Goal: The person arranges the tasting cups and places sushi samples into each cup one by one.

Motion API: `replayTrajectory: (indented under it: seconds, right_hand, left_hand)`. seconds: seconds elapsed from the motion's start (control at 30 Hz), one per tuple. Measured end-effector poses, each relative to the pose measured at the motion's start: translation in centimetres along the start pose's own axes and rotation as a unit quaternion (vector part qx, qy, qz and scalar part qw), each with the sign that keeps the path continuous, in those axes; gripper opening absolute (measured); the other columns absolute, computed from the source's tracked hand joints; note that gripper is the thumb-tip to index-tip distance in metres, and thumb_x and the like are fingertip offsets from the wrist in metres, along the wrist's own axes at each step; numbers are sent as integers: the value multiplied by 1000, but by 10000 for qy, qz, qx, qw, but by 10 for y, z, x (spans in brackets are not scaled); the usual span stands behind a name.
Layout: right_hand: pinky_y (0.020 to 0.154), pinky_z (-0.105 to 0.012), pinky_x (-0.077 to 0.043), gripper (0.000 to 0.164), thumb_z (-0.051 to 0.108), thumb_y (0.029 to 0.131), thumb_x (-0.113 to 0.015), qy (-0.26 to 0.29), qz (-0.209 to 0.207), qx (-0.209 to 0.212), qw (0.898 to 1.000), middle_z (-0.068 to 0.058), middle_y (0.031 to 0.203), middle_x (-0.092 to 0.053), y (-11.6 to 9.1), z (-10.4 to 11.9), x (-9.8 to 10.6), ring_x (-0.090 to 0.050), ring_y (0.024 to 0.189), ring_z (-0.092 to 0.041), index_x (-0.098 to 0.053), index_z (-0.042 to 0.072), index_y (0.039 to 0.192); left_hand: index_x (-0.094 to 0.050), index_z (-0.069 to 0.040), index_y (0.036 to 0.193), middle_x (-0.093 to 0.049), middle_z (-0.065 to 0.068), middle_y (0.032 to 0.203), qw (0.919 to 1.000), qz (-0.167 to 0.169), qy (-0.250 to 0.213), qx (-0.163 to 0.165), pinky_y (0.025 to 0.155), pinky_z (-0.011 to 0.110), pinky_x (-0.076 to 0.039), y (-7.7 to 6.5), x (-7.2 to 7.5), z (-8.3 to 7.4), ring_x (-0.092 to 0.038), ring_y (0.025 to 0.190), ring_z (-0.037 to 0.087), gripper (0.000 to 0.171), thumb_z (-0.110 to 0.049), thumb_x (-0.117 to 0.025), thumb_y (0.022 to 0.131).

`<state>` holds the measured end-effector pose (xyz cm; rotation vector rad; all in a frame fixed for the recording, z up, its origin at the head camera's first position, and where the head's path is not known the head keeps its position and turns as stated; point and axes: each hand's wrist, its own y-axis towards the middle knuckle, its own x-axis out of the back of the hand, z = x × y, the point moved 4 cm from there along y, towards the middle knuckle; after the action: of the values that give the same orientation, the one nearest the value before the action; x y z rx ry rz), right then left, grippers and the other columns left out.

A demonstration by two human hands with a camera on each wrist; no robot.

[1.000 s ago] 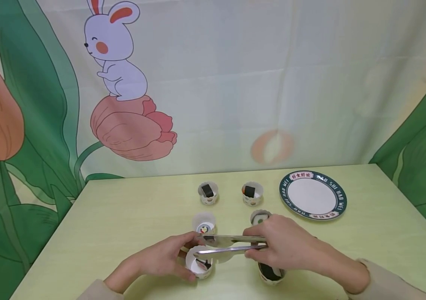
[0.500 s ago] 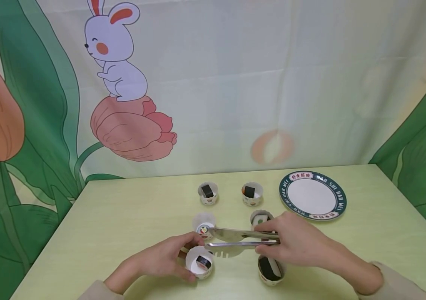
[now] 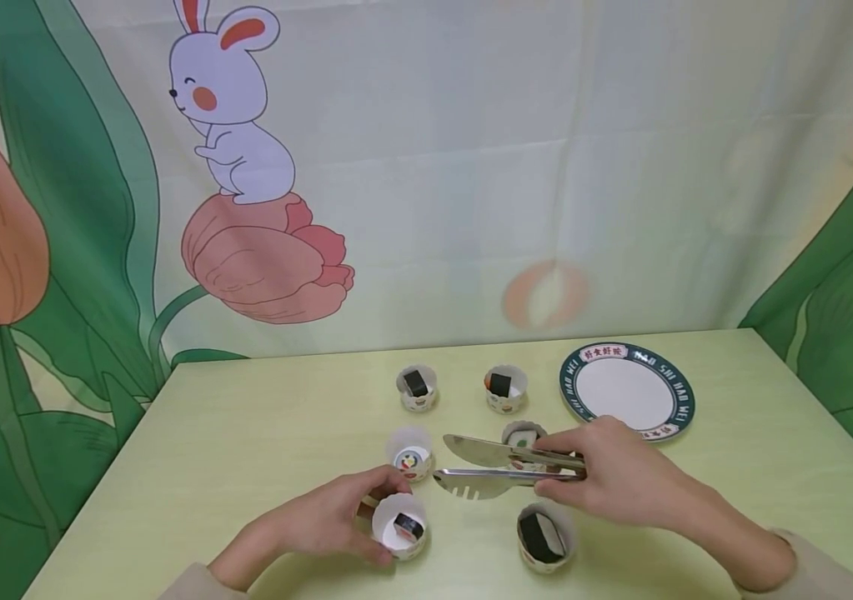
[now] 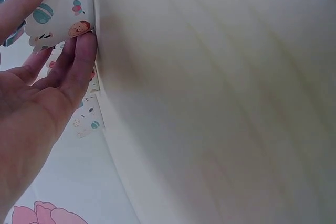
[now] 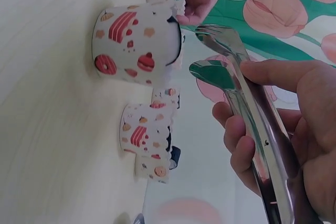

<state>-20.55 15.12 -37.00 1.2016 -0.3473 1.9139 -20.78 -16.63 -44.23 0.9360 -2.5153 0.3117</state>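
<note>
My left hand grips a white paper baking cup on the table, thumb at the near side and fingers round the back. Inside that cup lies a small piece of sushi wrapped in black seaweed. Metal food tongs are held in my right hand, above the table between the cups. The tongs' tips, one slotted like a fork, stand apart with nothing between them. In the right wrist view, the thumb and curled fingers of my right hand press the tongs' arms from both sides.
Nearest the tongs are a front right cup with a larger sushi piece and a middle right cup partly hidden behind them. A middle left cup shows its printed bottom. Two more sushi cups stand behind, beside a green-rimmed plate.
My right hand and the tongs have moved right and away from the left cup, and the tongs' tips have spread apart. The sushi stays in that cup; my left hand has stayed put.
</note>
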Motion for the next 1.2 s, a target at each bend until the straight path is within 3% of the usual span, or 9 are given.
replayTrajectory:
  seconds: [0.4,0.77,0.97,1.2]
  right_hand:
    - [52,-24,-42,35,31,91,-80,-231,-100,-680,9974,19,76,-64,-10,-18,22,-51,57,-2,-74,7,116]
    - [50,-25,-40,30,28,93,-79,-48,-216,-906,9956,12,81,-64,-19,-34,28,-49,59,-6,-74,10,117]
    - [60,-26,-45,33,29,93,-78,-126,-247,-1020,9944,10,91,-68,-23,-43,31,-54,73,-10,-73,7,117]
    - [56,-25,-45,29,28,94,-77,-82,-338,-1145,9928,9,85,-65,-32,-51,36,-53,67,-8,-72,8,115]
  left_hand:
    - [-55,-10,127,-63,4,119,10000,9,-19,20,100,35,-52,-1,0,0,-58,116,27,59,-9,-90,79]
    - [-55,-11,129,-62,3,121,10000,11,-15,15,101,35,-52,-2,0,-1,-58,116,26,61,-6,-89,79]
    - [-55,-11,131,-63,4,122,10000,53,24,-74,102,36,-51,-3,2,0,-58,117,26,62,-6,-89,80]
    - [-54,-8,134,-62,6,127,9999,70,44,-141,103,36,-50,-7,6,1,-60,116,25,65,-3,-88,79]
